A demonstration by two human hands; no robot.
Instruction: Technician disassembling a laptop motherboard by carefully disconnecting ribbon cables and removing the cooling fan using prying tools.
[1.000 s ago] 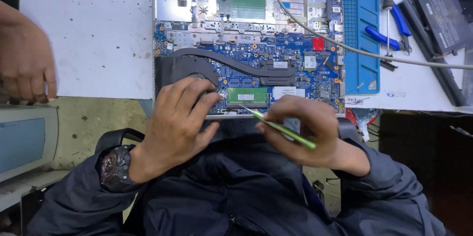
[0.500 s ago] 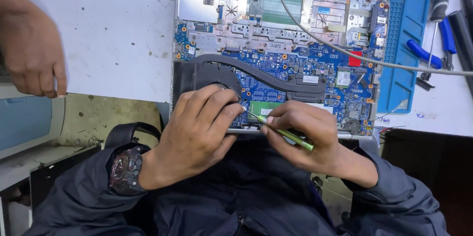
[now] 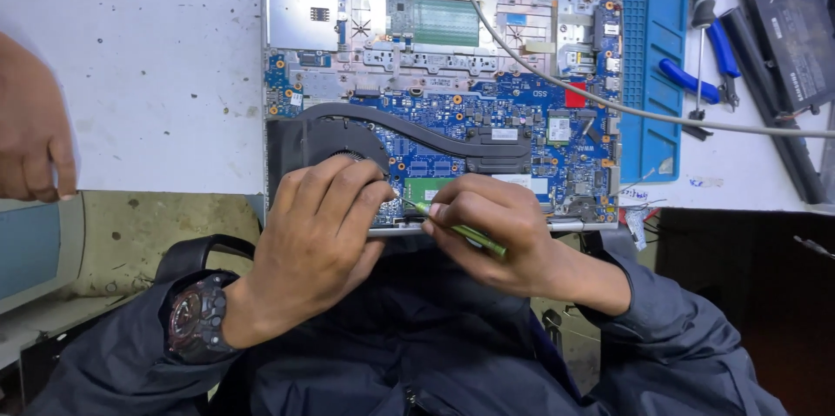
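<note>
An opened laptop (image 3: 287, 7) lies on the white table with its blue circuit board (image 3: 452, 116) and black fan and heat pipe (image 3: 417, 131) exposed. My right hand (image 3: 500, 238) grips a thin green tool (image 3: 465, 232) whose tip sits at the board's near edge beside a green memory card (image 3: 430, 187). My left hand (image 3: 317, 238), a dark watch (image 3: 196, 319) on its wrist, rests over the fan area, fingertips touching the board next to the tool tip.
A blue work mat (image 3: 657, 59) lies under the laptop's right side. A grey cable (image 3: 609, 103) crosses the board. Screwdrivers (image 3: 703, 7) and blue-handled pliers (image 3: 696, 77) lie right, beside a black battery (image 3: 783, 16). Another person's hand (image 3: 35, 133) rests at the left edge.
My hands have closed in on the board's near edge, and the green tool's tip stays by the memory card. My view shifted, so the laptop sits nearer the centre.
</note>
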